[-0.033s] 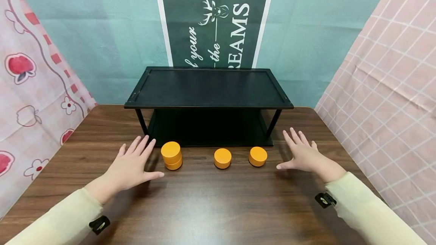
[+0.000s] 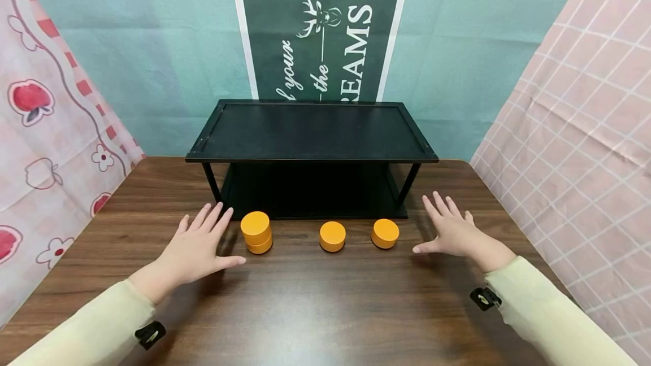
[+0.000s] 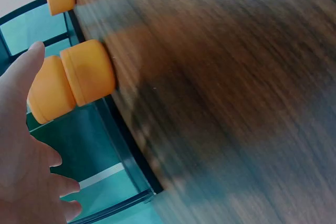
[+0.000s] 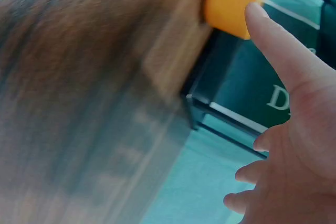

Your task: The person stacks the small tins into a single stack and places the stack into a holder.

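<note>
Both hands are being held flat and spread, palms down, just above the wooden counter (image 2: 325,298), and nothing is being gripped by either; the left hand (image 2: 195,244) is being kept toward the counter's left edge, the right hand (image 2: 452,230) toward its right edge. Between them, a row of orange cylinders is being carried by the counter, toward its far edge; the stacked pair (image 2: 256,232) is sitting just beside the left hand's fingertips (image 2: 226,213), apart from them; the middle cylinder (image 2: 333,236) is lying well apart from both hands; the right cylinder (image 2: 385,233) is lying near the right hand's thumb, untouched. A black shelf (image 2: 310,131) is standing just behind the row, against the far edge.
</note>
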`<control>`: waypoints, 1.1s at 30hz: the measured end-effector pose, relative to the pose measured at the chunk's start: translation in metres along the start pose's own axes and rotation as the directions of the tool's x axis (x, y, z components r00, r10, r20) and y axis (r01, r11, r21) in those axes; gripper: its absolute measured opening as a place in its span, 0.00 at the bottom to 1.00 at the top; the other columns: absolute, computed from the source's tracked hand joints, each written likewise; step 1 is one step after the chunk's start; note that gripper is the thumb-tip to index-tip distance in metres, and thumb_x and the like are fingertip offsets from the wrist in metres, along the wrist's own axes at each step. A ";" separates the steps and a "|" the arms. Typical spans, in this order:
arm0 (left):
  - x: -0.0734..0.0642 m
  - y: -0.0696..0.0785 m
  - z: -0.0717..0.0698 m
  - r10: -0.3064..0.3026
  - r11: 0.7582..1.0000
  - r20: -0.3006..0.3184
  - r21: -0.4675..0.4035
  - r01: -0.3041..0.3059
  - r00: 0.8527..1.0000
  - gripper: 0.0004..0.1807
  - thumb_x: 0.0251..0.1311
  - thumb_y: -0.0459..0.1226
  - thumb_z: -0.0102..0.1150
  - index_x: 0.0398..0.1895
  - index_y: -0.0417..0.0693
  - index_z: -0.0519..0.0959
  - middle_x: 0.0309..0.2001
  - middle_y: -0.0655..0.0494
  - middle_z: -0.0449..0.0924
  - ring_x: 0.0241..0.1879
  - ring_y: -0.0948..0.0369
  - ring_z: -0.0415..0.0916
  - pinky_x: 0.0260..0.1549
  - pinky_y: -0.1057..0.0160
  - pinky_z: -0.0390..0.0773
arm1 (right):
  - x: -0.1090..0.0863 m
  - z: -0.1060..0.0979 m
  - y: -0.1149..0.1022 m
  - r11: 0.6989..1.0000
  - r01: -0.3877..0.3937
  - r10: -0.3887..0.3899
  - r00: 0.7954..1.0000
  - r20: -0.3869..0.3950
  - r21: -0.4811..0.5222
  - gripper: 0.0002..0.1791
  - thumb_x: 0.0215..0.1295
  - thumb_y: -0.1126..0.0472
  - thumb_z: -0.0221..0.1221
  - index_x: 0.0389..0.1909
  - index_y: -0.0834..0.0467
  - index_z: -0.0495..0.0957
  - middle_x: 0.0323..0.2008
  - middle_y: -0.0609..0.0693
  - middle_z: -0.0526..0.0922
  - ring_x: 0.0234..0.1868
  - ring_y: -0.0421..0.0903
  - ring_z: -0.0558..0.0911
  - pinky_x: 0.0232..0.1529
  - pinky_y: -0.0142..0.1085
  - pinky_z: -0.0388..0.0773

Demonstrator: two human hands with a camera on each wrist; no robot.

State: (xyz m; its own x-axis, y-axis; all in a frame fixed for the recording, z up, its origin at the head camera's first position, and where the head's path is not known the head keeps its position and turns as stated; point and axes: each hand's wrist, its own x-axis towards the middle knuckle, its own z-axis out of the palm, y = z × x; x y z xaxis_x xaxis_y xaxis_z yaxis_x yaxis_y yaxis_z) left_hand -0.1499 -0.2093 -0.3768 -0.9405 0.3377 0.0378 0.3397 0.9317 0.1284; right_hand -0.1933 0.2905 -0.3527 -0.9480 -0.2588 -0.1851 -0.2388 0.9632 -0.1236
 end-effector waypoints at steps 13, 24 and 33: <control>0.003 0.002 -0.004 0.015 1.000 0.013 -0.017 -0.015 1.000 0.57 0.49 0.69 0.51 0.71 0.39 0.51 0.70 0.36 0.46 0.68 0.40 0.44 0.58 0.31 0.45 | -0.002 0.008 -0.008 0.995 0.081 -0.078 0.996 -0.052 0.062 0.64 0.46 0.35 0.66 0.71 0.65 0.40 0.70 0.69 0.38 0.67 0.70 0.44 0.53 0.73 0.45; 0.013 0.000 0.003 0.045 0.868 0.018 -0.496 -0.030 0.999 0.57 0.49 0.51 0.68 0.72 0.36 0.43 0.68 0.32 0.50 0.64 0.38 0.52 0.57 0.37 0.58 | 0.003 0.019 -0.016 0.914 0.187 -0.176 0.982 -0.062 0.360 0.58 0.54 0.41 0.64 0.70 0.70 0.41 0.69 0.69 0.45 0.67 0.67 0.52 0.61 0.60 0.56; 0.020 0.000 0.019 0.043 0.508 0.060 -0.861 0.030 0.997 0.50 0.55 0.34 0.65 0.71 0.33 0.41 0.64 0.28 0.55 0.64 0.38 0.55 0.56 0.42 0.63 | 0.009 0.028 -0.021 0.845 0.151 -0.160 0.987 -0.026 0.514 0.54 0.54 0.45 0.65 0.70 0.68 0.45 0.64 0.69 0.59 0.62 0.65 0.64 0.56 0.57 0.66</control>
State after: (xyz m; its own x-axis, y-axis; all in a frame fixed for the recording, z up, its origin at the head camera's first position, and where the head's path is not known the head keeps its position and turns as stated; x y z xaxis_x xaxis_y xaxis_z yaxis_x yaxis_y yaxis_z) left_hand -0.1684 -0.2004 -0.3953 -0.9228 0.3850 -0.0166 0.1371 0.3683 0.9195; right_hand -0.1910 0.2660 -0.3789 -0.9026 -0.4079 -0.1377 -0.2365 0.7371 -0.6331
